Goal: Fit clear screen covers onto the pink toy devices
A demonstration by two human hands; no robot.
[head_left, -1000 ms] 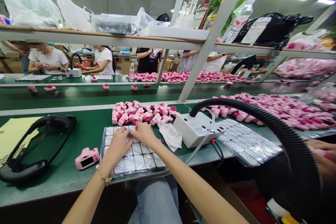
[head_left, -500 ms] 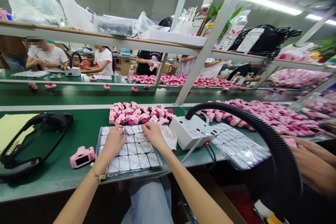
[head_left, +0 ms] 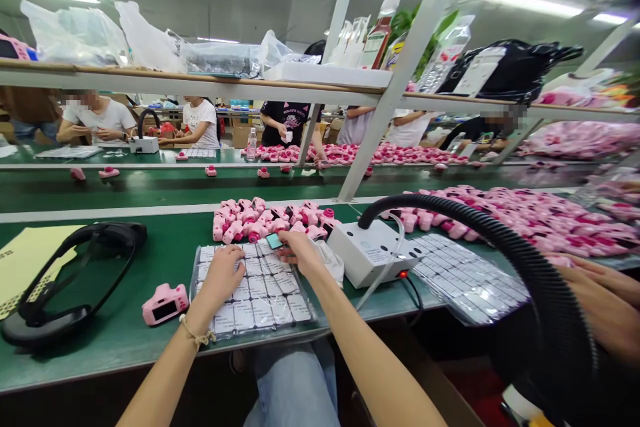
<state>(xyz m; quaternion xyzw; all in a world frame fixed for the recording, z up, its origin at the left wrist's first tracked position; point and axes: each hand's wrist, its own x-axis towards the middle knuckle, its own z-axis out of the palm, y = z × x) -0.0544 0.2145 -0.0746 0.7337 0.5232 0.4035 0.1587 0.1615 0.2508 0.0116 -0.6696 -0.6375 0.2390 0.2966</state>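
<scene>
A small teal-faced chip sits pinched in the fingertips of the right hand, lifted just above the far edge of a sheet of like pieces in clear film on the green bench. The left hand lies flat on the sheet, fingers spread, gripping nothing. The chip looks light, thin and stiff, probably slick and easily smudged, so its edges seem the place to take it. Just beyond lies a pile of pink toy cameras; one camera stands alone left of the sheet. A white box with a black hose sits to the right, near a co-worker's hands.
</scene>
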